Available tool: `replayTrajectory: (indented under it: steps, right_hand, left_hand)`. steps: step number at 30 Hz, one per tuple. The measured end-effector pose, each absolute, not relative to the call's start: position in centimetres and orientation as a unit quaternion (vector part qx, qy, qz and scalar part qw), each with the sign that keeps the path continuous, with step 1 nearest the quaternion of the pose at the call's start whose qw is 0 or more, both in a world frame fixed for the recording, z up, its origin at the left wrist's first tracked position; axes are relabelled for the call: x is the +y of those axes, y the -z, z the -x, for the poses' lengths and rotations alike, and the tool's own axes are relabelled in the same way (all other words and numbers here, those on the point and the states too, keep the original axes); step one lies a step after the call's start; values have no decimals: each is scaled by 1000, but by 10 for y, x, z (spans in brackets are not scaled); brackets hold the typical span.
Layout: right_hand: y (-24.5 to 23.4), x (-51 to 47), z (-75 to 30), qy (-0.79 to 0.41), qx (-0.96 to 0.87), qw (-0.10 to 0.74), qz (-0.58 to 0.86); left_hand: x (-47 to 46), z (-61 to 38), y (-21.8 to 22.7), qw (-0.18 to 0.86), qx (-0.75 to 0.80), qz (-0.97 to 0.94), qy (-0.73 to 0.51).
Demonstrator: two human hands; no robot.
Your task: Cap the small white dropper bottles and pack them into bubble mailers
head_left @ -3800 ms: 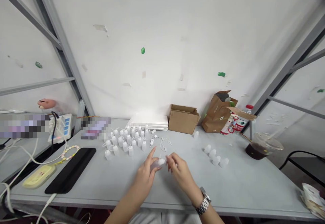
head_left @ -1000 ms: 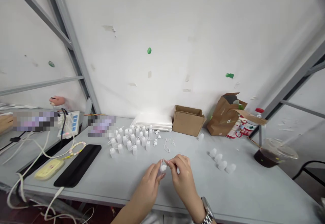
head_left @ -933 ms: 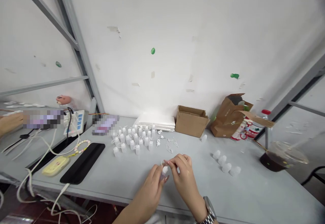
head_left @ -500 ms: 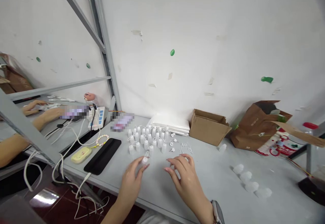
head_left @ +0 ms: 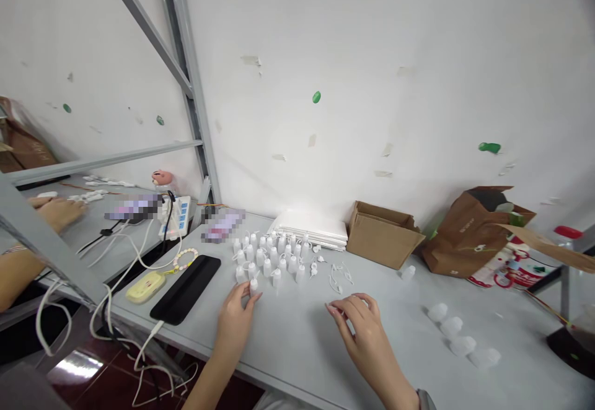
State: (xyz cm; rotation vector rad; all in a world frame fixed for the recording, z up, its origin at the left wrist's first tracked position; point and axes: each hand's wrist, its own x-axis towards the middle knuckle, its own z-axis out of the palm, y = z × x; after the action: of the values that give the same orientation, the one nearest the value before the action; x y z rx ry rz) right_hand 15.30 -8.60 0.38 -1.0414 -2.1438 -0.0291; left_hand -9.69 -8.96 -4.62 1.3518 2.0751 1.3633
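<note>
My left hand (head_left: 237, 317) pinches a small white capped bottle (head_left: 253, 285) and holds it upright on the grey table (head_left: 297, 342), at the near edge of a cluster of several like bottles (head_left: 272, 256). My right hand (head_left: 360, 323) rests on the table to the right, fingers loosely curled, with nothing visible in it. Loose white caps with loops (head_left: 337, 274) lie just beyond it. Several uncapped translucent bottles (head_left: 458, 335) lie in a row further right.
A black pad (head_left: 186, 289), a yellow device (head_left: 145, 287) and cables sit at the left. An open cardboard box (head_left: 381, 235), a stack of white sheets (head_left: 311, 227) and a brown paper bag (head_left: 469, 230) line the wall. Another person's hand (head_left: 56, 212) rests on the neighbouring table.
My hands, together on one bottle and cap a second ago, have separated. My left hand carried the capped bottle left to the cluster; my right hand drew back right. The view swung left.
</note>
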Motion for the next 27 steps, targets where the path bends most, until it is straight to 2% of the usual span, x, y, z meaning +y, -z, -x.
replayTrajectory:
  steps: [20, 25, 27]
  right_hand:
    - [1, -77, -164, 48, -823, 355, 442]
    - [5, -77, -166, 47, -822, 349, 448]
    - [6, -78, -166, 38, -823, 345, 450]
  left_hand:
    - [-92, 92, 51, 107, 723, -501, -463]
    - [-108, 107, 36, 42, 754, -500, -425]
    - [-105, 117, 29, -11, 797, -479, -368]
